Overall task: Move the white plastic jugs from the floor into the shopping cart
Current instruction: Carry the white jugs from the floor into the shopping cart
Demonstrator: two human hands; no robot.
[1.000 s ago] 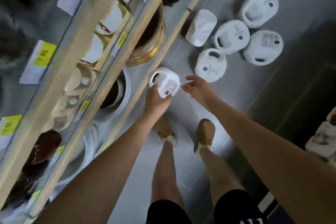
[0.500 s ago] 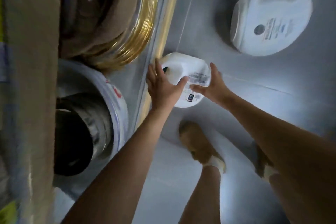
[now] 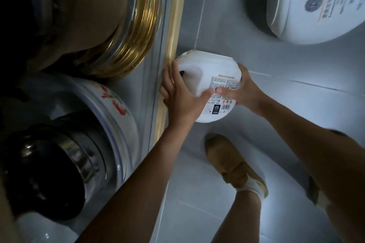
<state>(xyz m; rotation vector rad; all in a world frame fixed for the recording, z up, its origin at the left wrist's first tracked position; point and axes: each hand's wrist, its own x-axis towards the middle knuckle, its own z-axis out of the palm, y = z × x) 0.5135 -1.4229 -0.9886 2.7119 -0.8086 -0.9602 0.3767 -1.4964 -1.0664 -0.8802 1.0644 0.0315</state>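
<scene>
Shoe: our tan shoe point(image 3: 233, 165) stood on the grey tiled floor point(image 3: 296, 104), below and just short of the hands.
Left hand: our left hand point(image 3: 179, 94) held the white jug point(image 3: 205, 77) from its left side, fingers point(image 3: 171, 77) laid along the edge by the handle hole and thumb reaching across the face.
Right hand: our right hand point(image 3: 245, 90) gripped the same jug from the right, thumb pressed on the printed label and the other fingers wrapped round the far side, mostly hidden.
White jug: it sat between both hands, low over the floor and just beside the gold shelf edge point(image 3: 173, 45); we could not tell whether it had cleared the tiles.
Shelf: to the left, a dark steel pot point(image 3: 49, 163), a white pot point(image 3: 110, 108) with a red mark and a gold-rimmed pot point(image 3: 134, 25) filled the lowest shelf; none belonged to the task.
Second jug: farther off, at the upper right, a second jug point(image 3: 316, 6) lay on the floor, well apart from the hands and untouched.
Cart: the shopping cart was out of view, so we could not count what it held.
Progress: we judged one jug in hand and not yet delivered, and at least one more left on the floor.
</scene>
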